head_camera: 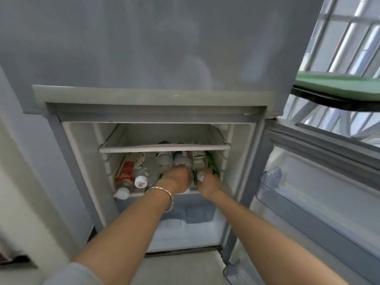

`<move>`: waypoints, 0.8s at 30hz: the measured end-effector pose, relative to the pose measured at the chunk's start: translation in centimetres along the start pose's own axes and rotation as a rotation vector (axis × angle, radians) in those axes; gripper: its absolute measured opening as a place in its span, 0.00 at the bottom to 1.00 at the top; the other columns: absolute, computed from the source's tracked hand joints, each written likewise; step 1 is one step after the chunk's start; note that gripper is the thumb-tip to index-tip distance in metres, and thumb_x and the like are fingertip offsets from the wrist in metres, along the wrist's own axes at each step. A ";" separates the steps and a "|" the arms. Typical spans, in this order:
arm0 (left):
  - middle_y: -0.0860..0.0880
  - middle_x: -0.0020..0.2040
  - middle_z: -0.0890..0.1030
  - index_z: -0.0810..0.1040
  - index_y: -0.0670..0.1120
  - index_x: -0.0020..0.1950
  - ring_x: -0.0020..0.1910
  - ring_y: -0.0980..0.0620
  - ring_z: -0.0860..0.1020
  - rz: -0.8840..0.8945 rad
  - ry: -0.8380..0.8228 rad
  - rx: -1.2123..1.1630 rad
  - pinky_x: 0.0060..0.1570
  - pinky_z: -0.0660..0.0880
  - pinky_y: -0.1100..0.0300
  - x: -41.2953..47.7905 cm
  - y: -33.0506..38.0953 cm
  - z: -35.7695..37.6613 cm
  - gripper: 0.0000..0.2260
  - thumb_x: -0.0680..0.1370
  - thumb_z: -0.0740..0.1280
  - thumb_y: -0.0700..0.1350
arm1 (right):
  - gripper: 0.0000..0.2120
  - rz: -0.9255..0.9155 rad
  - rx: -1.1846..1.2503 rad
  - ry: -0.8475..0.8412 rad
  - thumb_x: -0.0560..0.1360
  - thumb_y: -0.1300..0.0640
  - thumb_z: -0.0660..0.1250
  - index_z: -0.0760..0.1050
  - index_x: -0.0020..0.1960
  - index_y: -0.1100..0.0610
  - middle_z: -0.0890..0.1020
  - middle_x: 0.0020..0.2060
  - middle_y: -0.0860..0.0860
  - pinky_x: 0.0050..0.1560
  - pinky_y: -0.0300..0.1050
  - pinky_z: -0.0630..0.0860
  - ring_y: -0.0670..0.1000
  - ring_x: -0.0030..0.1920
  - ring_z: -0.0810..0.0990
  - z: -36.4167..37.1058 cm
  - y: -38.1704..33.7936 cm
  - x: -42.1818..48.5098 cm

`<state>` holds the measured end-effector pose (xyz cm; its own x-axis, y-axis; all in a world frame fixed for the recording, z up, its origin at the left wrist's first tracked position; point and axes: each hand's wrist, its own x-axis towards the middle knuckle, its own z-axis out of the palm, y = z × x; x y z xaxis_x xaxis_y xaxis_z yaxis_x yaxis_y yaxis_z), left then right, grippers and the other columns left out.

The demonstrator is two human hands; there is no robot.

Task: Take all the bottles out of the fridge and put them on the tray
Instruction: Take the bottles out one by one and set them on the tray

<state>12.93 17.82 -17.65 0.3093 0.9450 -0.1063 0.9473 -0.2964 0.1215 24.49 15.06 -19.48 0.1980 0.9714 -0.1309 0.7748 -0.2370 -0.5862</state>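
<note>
Though blurred, red-labelled bottle (125, 174): white lettering, unreadable.

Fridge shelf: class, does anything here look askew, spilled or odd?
Nothing is spilled. The bottles lie on their sides, caps forward; the red-labelled bottle pokes its white cap past the shelf's front edge. Both hands, left hand and right hand, reach among them.

Both arms extended forward; left hand (177, 180) and right hand (208, 183) side by side, fingers curled, grip state unclear
</note>
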 end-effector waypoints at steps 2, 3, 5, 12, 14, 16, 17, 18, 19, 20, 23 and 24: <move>0.44 0.63 0.75 0.78 0.48 0.60 0.59 0.41 0.75 0.027 0.046 -0.006 0.57 0.74 0.52 1.2 -0.8 1.3 0.14 0.78 0.59 0.44 | 0.28 0.015 0.099 0.045 0.76 0.50 0.65 0.62 0.70 0.62 0.78 0.61 0.60 0.57 0.48 0.76 0.60 0.60 0.78 0.9 -0.2 1.2; 0.45 0.63 0.73 0.78 0.50 0.60 0.60 0.42 0.74 0.035 0.069 -0.001 0.59 0.74 0.51 1.5 -1.1 1.6 0.14 0.78 0.60 0.45 | 0.27 0.024 0.135 0.073 0.76 0.51 0.65 0.62 0.69 0.62 0.78 0.61 0.60 0.56 0.48 0.76 0.60 0.59 0.78 1.0 -0.3 1.5; 0.46 0.63 0.72 0.77 0.50 0.62 0.62 0.42 0.72 0.043 0.101 0.016 0.60 0.72 0.51 2.0 -1.5 1.6 0.15 0.76 0.63 0.44 | 0.25 0.035 0.171 0.140 0.76 0.51 0.65 0.62 0.67 0.61 0.79 0.59 0.60 0.53 0.49 0.77 0.60 0.57 0.79 1.2 -0.3 2.0; 0.44 0.68 0.71 0.69 0.49 0.70 0.63 0.43 0.74 0.001 0.080 -0.103 0.60 0.73 0.52 1.3 -0.9 0.7 0.22 0.76 0.64 0.45 | 0.20 0.008 0.168 0.297 0.76 0.50 0.60 0.66 0.62 0.62 0.77 0.52 0.60 0.45 0.49 0.74 0.62 0.52 0.79 0.3 0.1 -0.5; 0.45 0.70 0.71 0.63 0.51 0.75 0.63 0.43 0.75 -0.017 0.096 -0.182 0.60 0.74 0.50 0.5 -0.2 0.7 0.26 0.77 0.62 0.44 | 0.15 -0.037 0.171 0.371 0.77 0.54 0.59 0.68 0.59 0.62 0.73 0.49 0.58 0.43 0.48 0.72 0.62 0.49 0.77 -0.5 -0.2 -1.7; 0.45 0.68 0.74 0.59 0.51 0.76 0.60 0.43 0.77 -0.022 0.133 -0.221 0.58 0.76 0.49 -0.5 0.7 0.4 0.27 0.77 0.62 0.43 | 0.11 -0.091 0.151 0.442 0.77 0.57 0.59 0.67 0.58 0.60 0.70 0.49 0.55 0.40 0.47 0.69 0.58 0.44 0.75 -1.6 -0.5 -3.0; 0.44 0.66 0.75 0.59 0.51 0.76 0.59 0.42 0.77 -0.023 0.153 -0.249 0.56 0.77 0.49 -1.0 1.2 0.3 0.28 0.77 0.63 0.43 | 0.10 -0.124 0.137 0.472 0.77 0.59 0.59 0.66 0.57 0.59 0.69 0.49 0.55 0.39 0.46 0.68 0.56 0.41 0.74 -2.2 -0.8 -3.6; 0.44 0.65 0.76 0.58 0.51 0.76 0.58 0.42 0.78 -0.023 0.161 -0.277 0.55 0.77 0.49 -1.4 1.5 0.0 0.29 0.77 0.65 0.43 | 0.10 -0.157 0.119 0.494 0.77 0.61 0.59 0.66 0.57 0.58 0.69 0.50 0.55 0.38 0.46 0.69 0.55 0.39 0.73 -2.6 -1.1 -4.1; 0.44 0.65 0.77 0.56 0.52 0.77 0.58 0.42 0.78 -0.018 0.171 -0.297 0.54 0.78 0.50 -2.0 2.2 -0.5 0.31 0.77 0.66 0.44 | 0.11 -0.196 0.091 0.503 0.76 0.62 0.59 0.65 0.59 0.58 0.69 0.51 0.56 0.38 0.47 0.72 0.55 0.39 0.74 -3.3 -1.3 -4.7; 0.44 0.65 0.77 0.55 0.53 0.77 0.57 0.42 0.79 -0.010 0.170 -0.313 0.53 0.78 0.51 -2.4 2.6 -0.9 0.32 0.76 0.66 0.45 | 0.15 -0.231 0.049 0.495 0.76 0.63 0.59 0.65 0.62 0.57 0.68 0.53 0.57 0.39 0.49 0.74 0.57 0.39 0.75 -3.7 -1.5 -5.2; 0.42 0.63 0.78 0.57 0.49 0.76 0.57 0.41 0.79 0.002 0.154 -0.373 0.52 0.77 0.52 -4.5 4.3 -2.9 0.31 0.75 0.65 0.44 | 0.22 -0.313 -0.040 0.441 0.75 0.63 0.59 0.61 0.68 0.52 0.65 0.60 0.58 0.44 0.52 0.78 0.60 0.43 0.77 -5.2 -1.9 -7.1; 0.42 0.62 0.78 0.60 0.46 0.74 0.57 0.41 0.78 0.001 0.142 -0.385 0.53 0.76 0.53 -5.1 4.7 -3.5 0.29 0.75 0.65 0.44 | 0.24 -0.335 -0.053 0.415 0.76 0.63 0.59 0.60 0.69 0.51 0.64 0.61 0.58 0.46 0.52 0.78 0.60 0.44 0.77 -5.6 -2.0 -7.8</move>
<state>15.56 12.05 -13.11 0.2704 0.9623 0.0277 0.8384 -0.2495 0.4847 24.80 7.82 -12.79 0.1472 0.9089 0.3901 0.8632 0.0745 -0.4993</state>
